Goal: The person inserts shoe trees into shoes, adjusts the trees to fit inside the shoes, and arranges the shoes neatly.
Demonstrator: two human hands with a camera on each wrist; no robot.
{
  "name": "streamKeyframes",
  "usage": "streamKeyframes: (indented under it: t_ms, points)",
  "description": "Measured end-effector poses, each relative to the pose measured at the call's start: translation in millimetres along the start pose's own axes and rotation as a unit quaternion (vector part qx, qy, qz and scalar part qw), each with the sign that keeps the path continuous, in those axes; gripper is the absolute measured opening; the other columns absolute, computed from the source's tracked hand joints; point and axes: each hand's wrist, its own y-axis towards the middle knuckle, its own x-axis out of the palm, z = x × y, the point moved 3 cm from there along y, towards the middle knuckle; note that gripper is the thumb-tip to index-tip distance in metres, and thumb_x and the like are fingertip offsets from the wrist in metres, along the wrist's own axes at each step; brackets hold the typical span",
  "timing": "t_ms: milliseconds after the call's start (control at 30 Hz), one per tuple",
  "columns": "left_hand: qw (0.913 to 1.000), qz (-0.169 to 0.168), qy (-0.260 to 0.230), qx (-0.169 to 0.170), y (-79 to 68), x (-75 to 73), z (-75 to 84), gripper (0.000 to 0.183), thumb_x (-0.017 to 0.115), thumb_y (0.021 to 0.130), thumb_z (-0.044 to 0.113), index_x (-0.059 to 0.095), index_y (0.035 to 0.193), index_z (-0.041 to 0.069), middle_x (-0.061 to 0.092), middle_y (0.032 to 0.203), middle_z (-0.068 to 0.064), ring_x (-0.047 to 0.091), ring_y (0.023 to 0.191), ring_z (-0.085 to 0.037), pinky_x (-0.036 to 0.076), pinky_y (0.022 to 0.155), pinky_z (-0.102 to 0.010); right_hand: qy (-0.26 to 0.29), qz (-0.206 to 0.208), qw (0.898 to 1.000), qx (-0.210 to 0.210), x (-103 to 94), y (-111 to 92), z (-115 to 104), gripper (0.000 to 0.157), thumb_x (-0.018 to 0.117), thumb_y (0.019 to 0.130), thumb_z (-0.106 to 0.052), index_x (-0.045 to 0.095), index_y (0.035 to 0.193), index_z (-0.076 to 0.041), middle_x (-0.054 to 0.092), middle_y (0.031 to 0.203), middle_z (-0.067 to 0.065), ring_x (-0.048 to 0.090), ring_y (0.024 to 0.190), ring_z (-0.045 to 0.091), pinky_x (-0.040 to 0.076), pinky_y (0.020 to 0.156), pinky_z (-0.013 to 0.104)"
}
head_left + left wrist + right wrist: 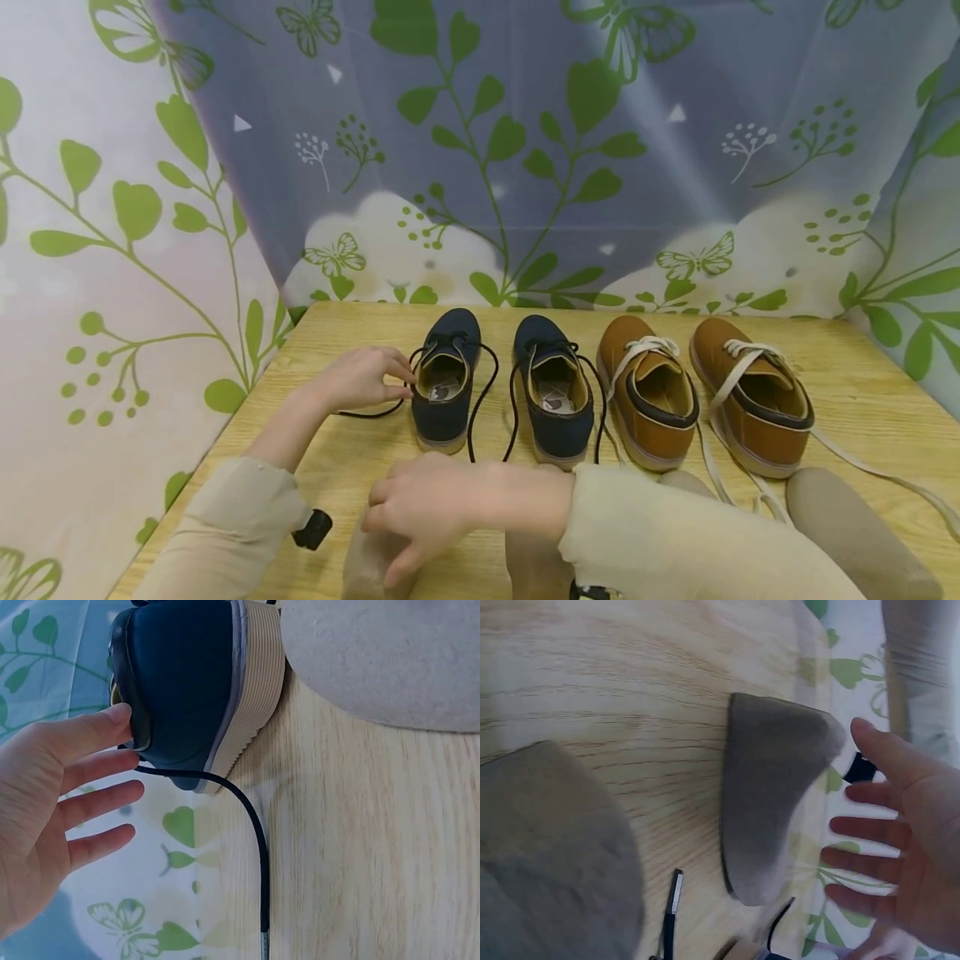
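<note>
My left hand (363,379) is at the left side of the leftmost navy shoe (442,425). In the left wrist view its thumb and forefinger touch the shoe's padded collar (135,690), the other fingers stretched out. A black lace (259,832) runs from near those fingertips down onto the table. My right hand (431,500) hovers with spread fingers over a grey-brown foot-shaped form (371,571). The right wrist view shows this form (761,787) standing upright beside the hand, with nothing in the palm. Its upper part is hidden by the hand in the head view.
A second navy shoe (562,429) stands to the right, then two brown shoes (656,433) (768,437) with loose white laces. More foot forms (855,533) (528,567) lie in front of them. A patterned cloth (525,225) hangs behind the wooden table (885,400).
</note>
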Motion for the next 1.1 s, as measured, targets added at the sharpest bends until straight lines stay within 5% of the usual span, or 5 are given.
streamKeyframes:
  t_ms: [167,400,567,767,1100]
  points:
    - [0.9995,-0.014,-0.028,-0.006,-0.7,-1.5,-4.2,0.025,0.066,0.086,0.022,0.071,0.107,0.011,0.065,0.106,-0.005,0.06,0.095,-0.024,0.048,0.078,-0.039,-0.038,0.005,0.996,-0.076,3.7,6.3,-7.2,0.053,0.053,0.085,-0.058,0.055,0.127,-0.026,0.055,0.113,-0.012,0.051,0.096,0.001,0.037,0.086,0.014]
    - [0.9975,-0.028,-0.062,-0.02,-5.8,4.1,-9.9,0.024,0.064,0.087,0.014,0.071,0.11,0.012,0.065,0.105,-0.004,0.062,0.088,-0.02,0.049,0.073,-0.036,-0.058,0.022,0.989,-0.133,11.7,10.1,-16.8,0.054,0.051,0.088,-0.054,0.049,0.136,-0.029,0.056,0.107,-0.015,0.052,0.084,-0.001,0.039,0.067,0.014]
    - [0.9969,-0.031,-0.067,-0.028,-7.7,5.2,-9.5,0.023,0.063,0.087,0.013,0.071,0.109,0.011,0.066,0.103,-0.003,0.062,0.083,-0.017,0.049,0.07,-0.034,-0.058,-0.009,0.991,-0.12,18.1,11.1,-24.0,0.046,0.048,0.092,-0.049,0.046,0.136,-0.036,0.052,0.113,-0.013,0.048,0.091,-0.002,0.039,0.07,0.012]
    - [0.9965,-0.03,-0.072,-0.028,-8.3,4.2,-9.7,0.023,0.063,0.087,0.013,0.071,0.109,0.011,0.066,0.103,-0.003,0.062,0.08,-0.015,0.05,0.068,-0.032,-0.169,0.008,0.978,-0.118,22.6,10.8,-34.9,0.029,0.042,0.096,-0.042,0.055,0.122,-0.038,0.051,0.12,-0.015,0.048,0.099,0.0,0.039,0.071,0.013]
    - [0.996,-0.03,-0.076,-0.037,-3.7,2.9,-10.0,0.024,0.062,0.087,0.015,0.071,0.11,0.013,0.066,0.105,-0.002,0.062,0.083,-0.014,0.049,0.069,-0.031,-0.219,-0.008,0.969,-0.115,25.0,9.5,-32.3,0.032,0.041,0.097,-0.04,0.049,0.128,-0.042,0.05,0.125,-0.015,0.046,0.105,0.001,0.04,0.075,0.015]
